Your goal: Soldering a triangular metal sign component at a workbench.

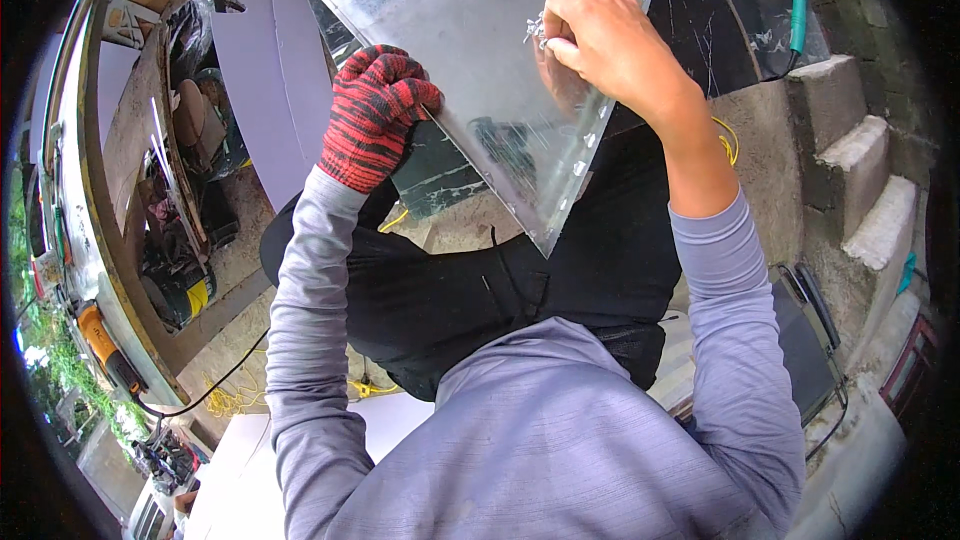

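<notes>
A shiny grey sheet point(430, 20) with a pointed corner toward me lies slanted above my lap. It mirrors my right hand faintly. My left hand point(378, 105), in a red and black striped knit glove, is closed on the sheet's left edge. Over the sheet's right part, my bare right hand point(600, 40) pinches a small bunch of silvery metal pieces point(535, 32), too small to name exactly. Several small pale spots point(580, 168) run along the sheet's right edge. The thumb side of the right hand faces the sheet; whether it touches the surface, I cannot tell.
Black marbled slabs point(715, 20) lie beneath and beyond the sheet. White panels point(270, 70) lean at the left beside a metal frame. An orange and black power tool point(105, 340) with a cord sits far left. Concrete steps point(850, 155) and a green-handled tool point(798, 18) are at right.
</notes>
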{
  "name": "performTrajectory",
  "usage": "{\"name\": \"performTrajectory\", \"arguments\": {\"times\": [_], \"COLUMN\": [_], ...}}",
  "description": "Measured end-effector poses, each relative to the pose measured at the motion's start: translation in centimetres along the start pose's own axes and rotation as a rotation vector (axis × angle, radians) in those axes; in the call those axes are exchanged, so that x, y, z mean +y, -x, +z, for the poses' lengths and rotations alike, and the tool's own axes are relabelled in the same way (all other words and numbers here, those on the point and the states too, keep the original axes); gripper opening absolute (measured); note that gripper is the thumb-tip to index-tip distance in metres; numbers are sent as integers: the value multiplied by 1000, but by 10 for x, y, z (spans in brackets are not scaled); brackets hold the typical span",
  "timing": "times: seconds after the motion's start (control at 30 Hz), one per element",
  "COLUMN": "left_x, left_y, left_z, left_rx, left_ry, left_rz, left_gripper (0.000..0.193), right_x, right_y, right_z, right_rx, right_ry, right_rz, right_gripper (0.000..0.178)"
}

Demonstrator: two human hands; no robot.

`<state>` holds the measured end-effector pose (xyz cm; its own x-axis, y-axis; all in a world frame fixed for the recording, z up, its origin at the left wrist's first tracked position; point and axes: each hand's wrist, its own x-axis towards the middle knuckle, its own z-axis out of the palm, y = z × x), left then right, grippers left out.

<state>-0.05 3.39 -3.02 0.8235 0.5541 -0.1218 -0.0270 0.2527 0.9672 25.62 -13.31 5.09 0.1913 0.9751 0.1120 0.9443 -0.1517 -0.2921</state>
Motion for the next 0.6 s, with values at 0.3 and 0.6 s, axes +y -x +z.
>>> {"name": "performTrajectory", "arguments": {"times": [0.3, 0.6], "left_x": [6, 16], "left_y": [-4, 1], "left_z": [-6, -1], "left_rx": [-98, -121], "left_ry": [-926, -959], "left_rz": [591, 599], "left_gripper": [20, 20], "right_x": [-48, -80], "right_y": [12, 14], "right_z": [2, 20], "right_rx": [-112, -200], "right_ry": [-293, -283], "right_rz": [-135, -268], "right_gripper": [8, 3]}}
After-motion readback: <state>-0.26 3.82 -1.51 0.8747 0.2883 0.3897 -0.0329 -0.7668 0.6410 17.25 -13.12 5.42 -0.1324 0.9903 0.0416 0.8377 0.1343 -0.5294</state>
